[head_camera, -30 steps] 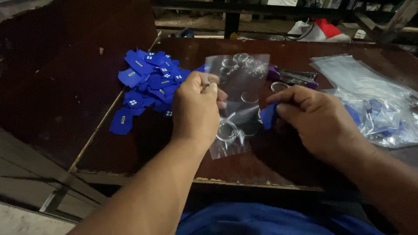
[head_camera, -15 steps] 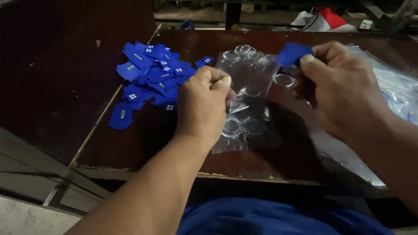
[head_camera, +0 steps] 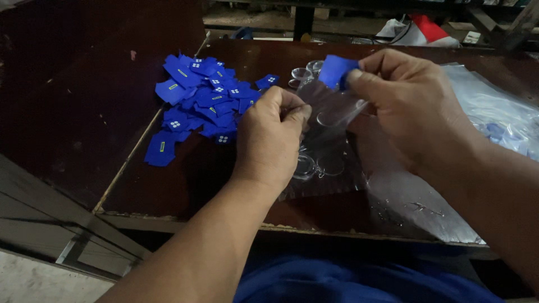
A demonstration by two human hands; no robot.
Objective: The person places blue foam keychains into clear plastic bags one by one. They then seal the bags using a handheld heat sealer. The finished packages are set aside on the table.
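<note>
A dark brown worktop (head_camera: 168,185) with a worn front edge carries everything here. Toward its left edge, reaching back to the far side, lies a loose pile of blue tags (head_camera: 199,95), small flat pieces with pale marks on them, overlapping one another; one tag lies a little apart at the near left of the pile. Just right of the pile is the left hand (head_camera: 269,137), curled shut with thumb and forefinger pinching the upper left edge of a small clear bag (head_camera: 325,151), which is lifted at the top while its lower part rests on the worktop near the front edge. Inside the bag, round clear rings show through the plastic, several low down and one higher up. Behind the bag, near the far edge, a few more clear rings (head_camera: 303,73) lie on the wood. The right hand (head_camera: 410,109) is closed as well: its fingertips pinch a single blue tag (head_camera: 336,70) at the bag's upper right corner, right at the opening, and seem to grip the plastic there too, though how much of it cannot be told. Under and right of that hand, a larger clear plastic bag (head_camera: 494,118) spreads flat toward the right edge, with blue pieces dimly visible inside.
</note>
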